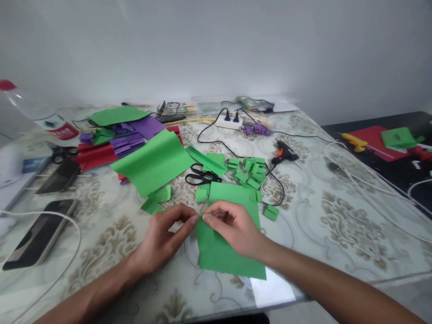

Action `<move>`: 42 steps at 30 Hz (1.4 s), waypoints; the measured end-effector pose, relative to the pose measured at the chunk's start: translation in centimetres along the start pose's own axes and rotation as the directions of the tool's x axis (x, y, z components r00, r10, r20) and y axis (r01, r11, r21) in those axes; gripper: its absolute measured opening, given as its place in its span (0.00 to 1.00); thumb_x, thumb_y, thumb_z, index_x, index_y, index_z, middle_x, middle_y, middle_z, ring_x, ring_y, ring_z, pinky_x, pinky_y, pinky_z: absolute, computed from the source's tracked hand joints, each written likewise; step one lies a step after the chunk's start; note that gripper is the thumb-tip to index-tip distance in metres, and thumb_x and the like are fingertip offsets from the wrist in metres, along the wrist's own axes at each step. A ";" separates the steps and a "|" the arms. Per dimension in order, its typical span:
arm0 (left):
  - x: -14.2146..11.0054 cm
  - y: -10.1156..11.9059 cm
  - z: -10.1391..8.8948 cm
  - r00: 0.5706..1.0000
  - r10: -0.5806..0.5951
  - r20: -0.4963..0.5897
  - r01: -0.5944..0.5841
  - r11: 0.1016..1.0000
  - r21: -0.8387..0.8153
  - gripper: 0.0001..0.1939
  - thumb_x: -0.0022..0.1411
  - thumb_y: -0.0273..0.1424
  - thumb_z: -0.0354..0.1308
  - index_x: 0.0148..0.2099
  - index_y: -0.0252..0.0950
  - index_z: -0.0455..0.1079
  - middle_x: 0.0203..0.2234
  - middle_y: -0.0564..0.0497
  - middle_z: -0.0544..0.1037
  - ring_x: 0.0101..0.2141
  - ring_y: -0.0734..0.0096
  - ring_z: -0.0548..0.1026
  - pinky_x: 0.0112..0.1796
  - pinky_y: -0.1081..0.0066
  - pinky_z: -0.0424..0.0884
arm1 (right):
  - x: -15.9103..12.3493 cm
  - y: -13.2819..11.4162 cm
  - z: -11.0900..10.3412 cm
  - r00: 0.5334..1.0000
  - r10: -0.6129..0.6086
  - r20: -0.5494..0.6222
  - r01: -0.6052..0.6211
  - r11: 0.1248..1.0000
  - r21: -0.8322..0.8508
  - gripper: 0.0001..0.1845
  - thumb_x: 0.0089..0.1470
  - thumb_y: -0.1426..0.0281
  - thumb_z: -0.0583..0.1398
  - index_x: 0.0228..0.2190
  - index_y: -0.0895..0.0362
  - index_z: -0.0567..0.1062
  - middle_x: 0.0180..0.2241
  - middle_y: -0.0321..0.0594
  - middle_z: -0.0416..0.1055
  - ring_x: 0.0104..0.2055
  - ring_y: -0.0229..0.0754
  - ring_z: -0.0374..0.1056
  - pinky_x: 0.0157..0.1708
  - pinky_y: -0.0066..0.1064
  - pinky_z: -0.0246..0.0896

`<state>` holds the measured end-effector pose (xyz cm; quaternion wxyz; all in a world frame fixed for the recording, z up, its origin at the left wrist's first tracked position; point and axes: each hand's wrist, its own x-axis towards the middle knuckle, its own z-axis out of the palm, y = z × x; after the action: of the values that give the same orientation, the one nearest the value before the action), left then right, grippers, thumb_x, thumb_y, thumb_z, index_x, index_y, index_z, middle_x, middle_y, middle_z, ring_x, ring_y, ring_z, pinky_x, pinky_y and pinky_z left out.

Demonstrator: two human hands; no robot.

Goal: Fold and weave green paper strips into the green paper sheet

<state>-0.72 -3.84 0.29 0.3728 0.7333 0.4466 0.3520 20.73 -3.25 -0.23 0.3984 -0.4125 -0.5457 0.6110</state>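
Observation:
My left hand (172,231) and my right hand (232,225) meet fingertip to fingertip, both in a pinch. A bit of green paper shows between the fingertips, mostly hidden by them. Under my right hand lies a green paper sheet (232,261), flat on the table. Just beyond it are black-handled scissors (202,176) and several small folded green paper pieces (251,171). One folded piece (271,212) sits apart at the right of the sheet. Left of the scissors rests a larger, curled green sheet (155,162).
A black hot glue gun (284,152) stands right of the pieces, its cord running toward a white power strip (229,121). Phones (40,234), a second pair of scissors (62,153) and a bottle (50,119) occupy the left. Purple and red paper (96,155) is piled behind.

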 end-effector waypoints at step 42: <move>0.2 -0.4 -0.1 0.999 0.023 0.044 -0.026 0.998 0.063 0.14 0.74 0.35 0.54 0.34 0.36 0.71 0.25 0.53 0.73 0.27 0.71 0.70 0.30 0.74 0.69 | 0.3 -0.1 -0.2 0.988 0.093 0.120 -0.084 0.993 -0.081 0.23 0.60 0.51 0.67 0.27 0.57 0.75 0.23 0.33 0.69 0.26 0.36 0.63 0.28 0.28 0.55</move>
<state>-0.90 -3.50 0.07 0.3545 0.7576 0.4404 0.3262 20.77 -2.92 -0.17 0.3203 -0.4126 -0.5733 0.6313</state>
